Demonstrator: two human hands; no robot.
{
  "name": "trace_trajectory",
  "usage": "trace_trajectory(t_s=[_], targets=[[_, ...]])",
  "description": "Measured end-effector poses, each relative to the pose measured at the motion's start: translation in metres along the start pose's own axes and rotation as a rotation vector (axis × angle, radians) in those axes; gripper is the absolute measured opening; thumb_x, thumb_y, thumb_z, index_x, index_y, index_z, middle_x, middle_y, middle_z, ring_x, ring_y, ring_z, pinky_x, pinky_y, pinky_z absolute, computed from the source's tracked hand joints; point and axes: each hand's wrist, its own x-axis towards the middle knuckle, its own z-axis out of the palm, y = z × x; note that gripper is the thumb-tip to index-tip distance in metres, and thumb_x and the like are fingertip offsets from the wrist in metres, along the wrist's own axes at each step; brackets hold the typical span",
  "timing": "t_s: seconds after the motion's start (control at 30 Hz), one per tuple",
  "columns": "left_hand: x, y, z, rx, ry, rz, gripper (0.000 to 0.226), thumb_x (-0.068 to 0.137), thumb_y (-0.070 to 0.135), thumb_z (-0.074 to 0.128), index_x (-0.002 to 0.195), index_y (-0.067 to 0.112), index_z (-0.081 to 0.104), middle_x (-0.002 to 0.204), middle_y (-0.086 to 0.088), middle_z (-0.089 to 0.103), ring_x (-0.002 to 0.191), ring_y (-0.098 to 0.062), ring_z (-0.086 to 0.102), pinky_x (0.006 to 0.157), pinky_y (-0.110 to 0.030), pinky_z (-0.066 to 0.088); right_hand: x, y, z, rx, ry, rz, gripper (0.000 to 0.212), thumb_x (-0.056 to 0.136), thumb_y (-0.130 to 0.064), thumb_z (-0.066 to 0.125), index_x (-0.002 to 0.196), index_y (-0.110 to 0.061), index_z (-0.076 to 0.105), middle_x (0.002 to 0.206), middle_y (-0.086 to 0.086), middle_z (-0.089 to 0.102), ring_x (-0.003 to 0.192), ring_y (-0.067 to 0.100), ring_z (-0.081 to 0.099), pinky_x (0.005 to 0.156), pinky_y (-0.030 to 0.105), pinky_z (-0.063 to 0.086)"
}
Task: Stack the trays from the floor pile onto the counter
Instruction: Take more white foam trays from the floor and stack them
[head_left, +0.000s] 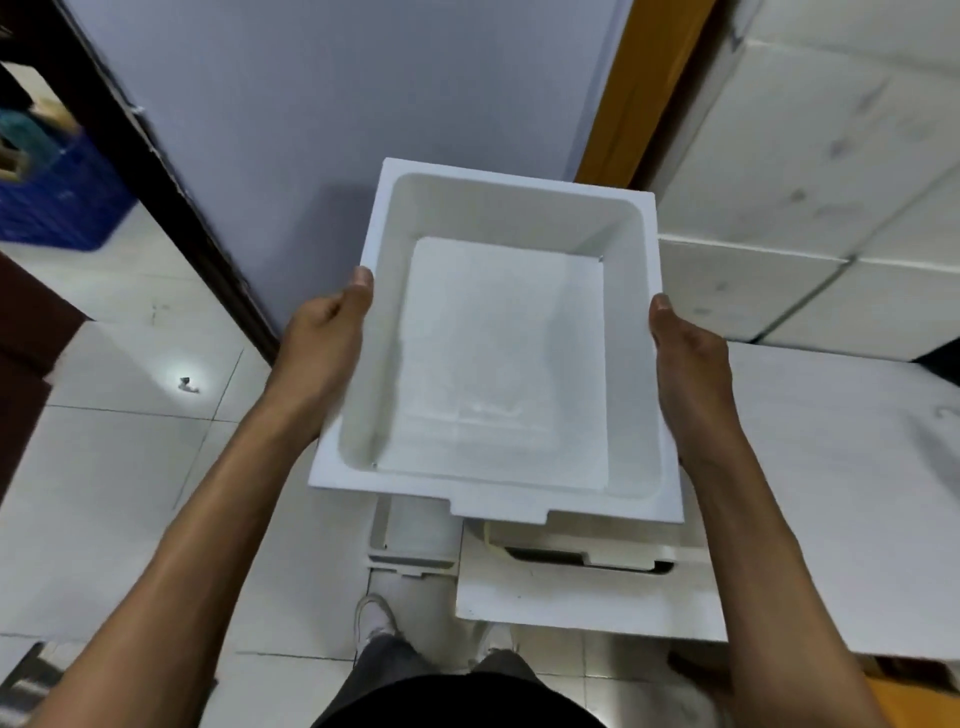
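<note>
A deep white foam tray (498, 353) hangs in the air at chest height, open side up and empty. My left hand (324, 343) grips its left wall with the thumb over the rim. My right hand (685, 353) grips the right wall the same way. Directly below the held tray, more white trays (566, 551) lie piled on the floor, partly hidden by it. A white counter surface (841, 467) stretches to the right of the pile.
Stacked white foam boxes (810, 171) stand at the back right above the counter. A grey wall panel (322, 104) rises straight ahead. A blue crate (57, 202) sits at the far left on the tiled floor (124, 467). My shoe (374, 618) shows below the pile.
</note>
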Motion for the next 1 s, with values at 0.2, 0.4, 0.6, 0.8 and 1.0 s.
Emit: trace_trajectory(t_s=[0.2, 0.4, 0.6, 0.8, 1.0], targets=[[-0.026, 0.013, 0.074, 0.031, -0.094, -0.023, 0.053, 0.1, 0.053, 0.043, 0.06, 0.022, 0.027, 0.04, 0.013, 0.025, 0.039, -0.004, 0.024, 0.045, -0.025, 0.021, 0.013, 0.017, -0.071, -0.105, 0.062, 0.027, 0.05, 0.097, -0.049, 0.049, 0.062, -0.025, 0.023, 0.061, -0.002, 0.02, 0.051, 0.01, 0.021, 0.056, 0.029, 0.018], [-0.044, 0.009, 0.128, 0.025, -0.097, -0.103, 0.054, 0.101, 0.049, 0.043, 0.056, 0.022, 0.032, 0.032, 0.014, 0.03, 0.039, -0.005, 0.028, 0.038, -0.012, 0.023, 0.036, 0.047, -0.108, -0.161, 0.06, 0.035, 0.049, 0.097, -0.049, 0.048, 0.064, -0.023, 0.023, 0.061, -0.001, 0.02, 0.052, 0.013, 0.02, 0.054, 0.029, 0.018], [-0.045, -0.014, 0.152, 0.043, -0.096, -0.158, 0.055, 0.1, 0.053, 0.044, 0.058, 0.019, 0.031, 0.041, 0.012, 0.027, 0.049, -0.011, 0.027, 0.053, -0.027, 0.023, 0.048, 0.08, -0.115, -0.145, 0.052, 0.087, 0.048, 0.098, -0.044, 0.049, 0.063, -0.02, 0.026, 0.059, -0.001, 0.025, 0.051, 0.013, 0.025, 0.052, 0.027, 0.023], [-0.047, -0.031, 0.159, 0.128, -0.076, -0.151, 0.053, 0.101, 0.049, 0.044, 0.062, 0.014, 0.033, 0.055, 0.0, 0.029, 0.051, -0.013, 0.027, 0.053, -0.028, 0.024, 0.052, 0.103, -0.109, -0.188, 0.061, 0.105, 0.043, 0.098, -0.043, 0.049, 0.065, -0.016, 0.041, 0.058, -0.004, 0.039, 0.053, 0.012, 0.036, 0.052, 0.027, 0.03], [-0.047, -0.051, 0.161, 0.254, -0.005, -0.114, 0.055, 0.102, 0.043, 0.044, 0.057, 0.013, 0.033, 0.051, 0.001, 0.035, 0.048, -0.013, 0.032, 0.05, -0.027, 0.028, 0.056, 0.124, -0.096, -0.197, 0.083, 0.077, 0.029, 0.097, -0.039, 0.054, 0.087, -0.012, 0.059, 0.067, -0.004, 0.054, 0.058, 0.011, 0.048, 0.048, 0.013, 0.037]])
